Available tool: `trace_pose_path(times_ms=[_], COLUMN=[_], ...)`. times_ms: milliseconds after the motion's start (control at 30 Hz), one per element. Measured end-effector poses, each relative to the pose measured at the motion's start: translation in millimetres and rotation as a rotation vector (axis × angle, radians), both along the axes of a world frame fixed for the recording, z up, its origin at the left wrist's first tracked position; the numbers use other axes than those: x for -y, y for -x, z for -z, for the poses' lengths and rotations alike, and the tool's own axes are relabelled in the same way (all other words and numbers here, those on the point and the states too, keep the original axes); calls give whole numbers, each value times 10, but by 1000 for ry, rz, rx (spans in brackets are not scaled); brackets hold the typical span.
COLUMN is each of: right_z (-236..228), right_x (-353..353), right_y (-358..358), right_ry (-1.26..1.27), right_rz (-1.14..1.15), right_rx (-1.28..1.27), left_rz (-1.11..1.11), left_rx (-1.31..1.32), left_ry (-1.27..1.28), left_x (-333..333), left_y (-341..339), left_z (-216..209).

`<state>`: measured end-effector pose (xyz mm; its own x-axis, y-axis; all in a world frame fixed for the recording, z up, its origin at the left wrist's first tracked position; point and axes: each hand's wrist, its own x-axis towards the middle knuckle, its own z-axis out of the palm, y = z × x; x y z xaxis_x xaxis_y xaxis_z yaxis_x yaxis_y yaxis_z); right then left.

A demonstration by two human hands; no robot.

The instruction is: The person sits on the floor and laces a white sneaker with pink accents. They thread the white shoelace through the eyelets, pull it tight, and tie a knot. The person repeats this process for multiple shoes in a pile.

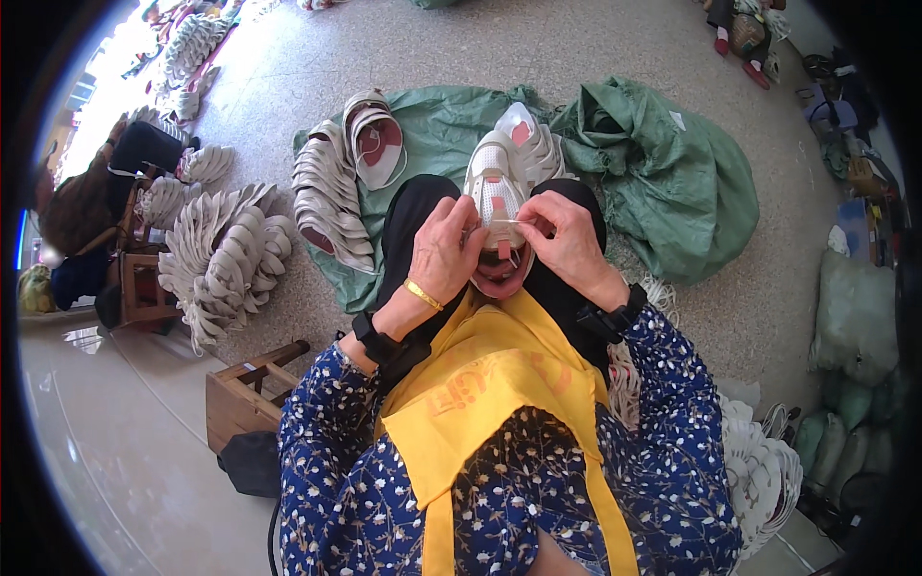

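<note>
A white mesh shoe upper with pinkish tabs lies between my knees, its toe pointing away from me and its reddish opening toward my lap. A thin white shoelace crosses its tongue. My right hand pinches this lace between thumb and fingertips at the upper's right side. At the left side, my left hand is closed on the edge of the upper; its fingertips are partly hidden. Just beyond the upper, a stack of similar white uppers lies on green sacking.
A row of nested uppers and a loose pair lie left on the green sheet. A bulging green sack stands right. Further left are heaped uppers and a wooden stool. More uppers sit at lower right.
</note>
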<state>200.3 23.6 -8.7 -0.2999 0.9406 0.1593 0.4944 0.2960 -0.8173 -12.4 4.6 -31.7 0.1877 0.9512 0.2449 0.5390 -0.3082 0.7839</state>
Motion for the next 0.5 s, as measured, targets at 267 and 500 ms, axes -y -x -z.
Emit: trace_pose_path(times_ms=[267,500], right_z=[-16,-25], right_x=[59,120], right_y=[-4,4], right_ry=[-51,-9], right_rz=[1,35], right_rx=[71,35], left_rz=[-22,-9], left_rx=[-64,-91], left_ry=[-65,-24], left_x=[63,92], left_y=[-22,-27], left_z=[-66,-56])
